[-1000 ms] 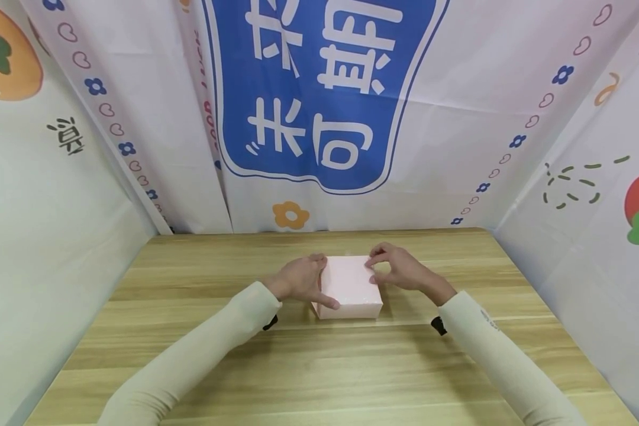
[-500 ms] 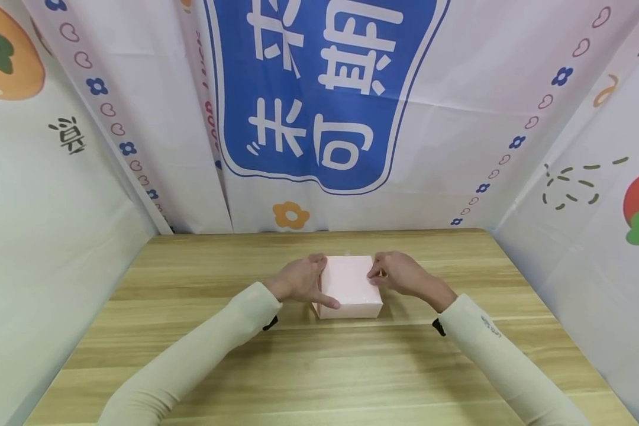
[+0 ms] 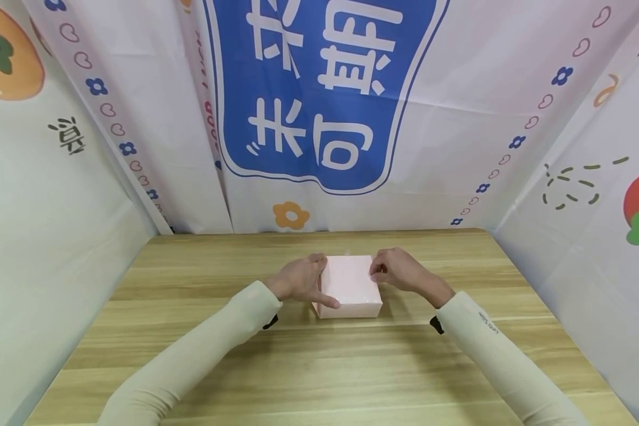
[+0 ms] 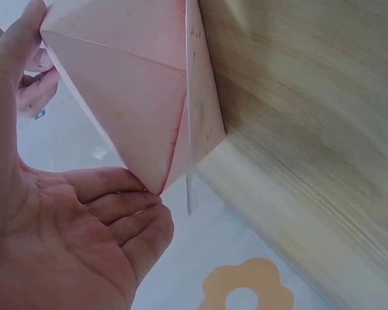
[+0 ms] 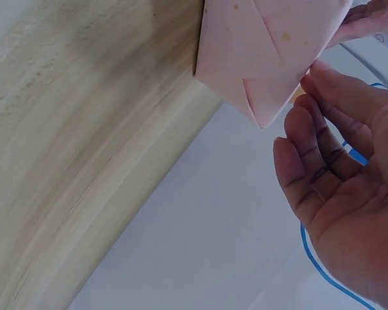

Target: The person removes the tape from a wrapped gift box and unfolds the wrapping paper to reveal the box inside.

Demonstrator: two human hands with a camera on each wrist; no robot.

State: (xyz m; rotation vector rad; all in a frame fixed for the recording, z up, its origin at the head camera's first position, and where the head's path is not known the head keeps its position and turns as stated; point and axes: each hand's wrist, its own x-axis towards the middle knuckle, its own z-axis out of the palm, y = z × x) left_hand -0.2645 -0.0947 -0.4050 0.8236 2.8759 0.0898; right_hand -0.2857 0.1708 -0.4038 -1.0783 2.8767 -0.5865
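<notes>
White “未来可期” on the blue panel (image 3: pixel 311 89) and red “GOOD LUCK” on the backdrop (image 3: pixel 447 154) (both sideways).

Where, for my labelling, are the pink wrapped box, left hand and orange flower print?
Pink wrapped box (image 3: pixel 349 280): head view, top face.
Left hand (image 3: pixel 300 281): head view, its back.
Orange flower print (image 3: pixel 291 215): head view, centre.

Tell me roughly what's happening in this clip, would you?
A person is working with both bare hands on a pink paper-covered box set on a wooden table. The left hand steadies its left side, thumb along the near edge and fingers at the far corner. The right hand has its fingertips at the right edge; whether they pinch anything is unclear. The left end shows folded paper, and a narrow translucent strip, perhaps tape, sticks out past the box.
</notes>
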